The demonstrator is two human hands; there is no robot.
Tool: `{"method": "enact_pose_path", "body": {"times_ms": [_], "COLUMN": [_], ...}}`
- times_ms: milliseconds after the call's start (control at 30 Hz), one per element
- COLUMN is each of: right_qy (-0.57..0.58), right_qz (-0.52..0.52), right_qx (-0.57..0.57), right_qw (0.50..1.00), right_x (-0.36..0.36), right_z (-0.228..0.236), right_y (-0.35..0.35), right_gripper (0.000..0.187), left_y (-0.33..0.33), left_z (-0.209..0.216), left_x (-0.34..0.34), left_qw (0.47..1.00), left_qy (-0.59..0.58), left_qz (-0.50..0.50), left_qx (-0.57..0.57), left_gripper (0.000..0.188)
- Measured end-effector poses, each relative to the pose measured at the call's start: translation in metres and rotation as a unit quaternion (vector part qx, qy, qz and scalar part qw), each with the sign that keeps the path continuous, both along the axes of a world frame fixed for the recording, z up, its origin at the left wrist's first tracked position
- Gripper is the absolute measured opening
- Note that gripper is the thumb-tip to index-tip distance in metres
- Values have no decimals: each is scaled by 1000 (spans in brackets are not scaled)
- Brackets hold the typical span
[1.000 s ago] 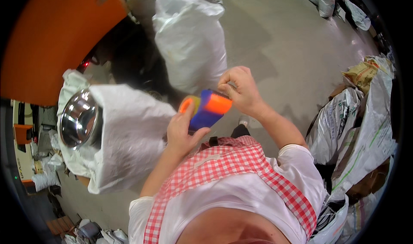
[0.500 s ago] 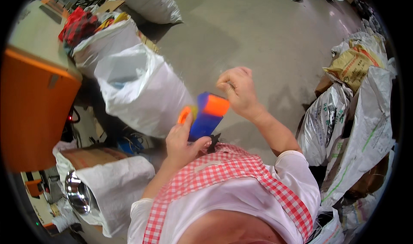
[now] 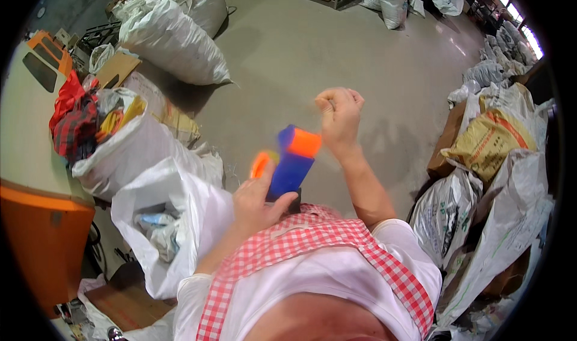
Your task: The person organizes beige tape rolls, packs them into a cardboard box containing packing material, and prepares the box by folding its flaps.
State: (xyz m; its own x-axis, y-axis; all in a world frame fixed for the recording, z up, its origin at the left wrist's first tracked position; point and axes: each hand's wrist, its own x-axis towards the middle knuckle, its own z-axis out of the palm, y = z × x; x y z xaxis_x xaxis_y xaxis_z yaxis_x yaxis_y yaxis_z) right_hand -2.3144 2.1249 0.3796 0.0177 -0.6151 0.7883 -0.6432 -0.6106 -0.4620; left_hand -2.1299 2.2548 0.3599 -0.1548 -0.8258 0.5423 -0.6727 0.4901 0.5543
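In my left hand (image 3: pixel 254 204) is a blue and orange plastic piece (image 3: pixel 291 171). Its body is a blue block with an orange end, and an orange loop with a bit of yellow sits beside it. My fingers wrap around it near my waist, the thumb lying along its lower part. To the right and farther out, my right hand (image 3: pixel 340 115) is raised with the fingers curled in. It is apart from the plastic piece. Whether anything small is pinched in it does not show.
An open white sack (image 3: pixel 201 205) with plastic scraps stands close on my left. Behind it are another sack topped with red cloth (image 3: pixel 75 115) and an orange and cream machine (image 3: pixel 42 245). A yellow sack (image 3: pixel 493 139) and several white sacks line the right.
The view has shifted, showing more of the far floor. My right hand has moved slightly to the right of the plastic piece. My left hand still holds that piece.
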Motion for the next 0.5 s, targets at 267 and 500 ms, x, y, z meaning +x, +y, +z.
{"method": "enact_pose_path", "body": {"times_ms": [267,500], "right_qy": [-15,-11], "right_qz": [51,121], "right_qx": [54,52], "right_qw": [997,991], "right_x": [10,17], "right_z": [-18,-1], "right_y": [-198,-366], "right_gripper": [5,7], "left_y": [-152,-284], "left_z": [-8,-8], "left_x": [3,-7], "left_qw": [999,988], "left_qy": [11,21], "left_qz": [42,139], "left_qx": [20,71], "left_gripper": [67,65]}}
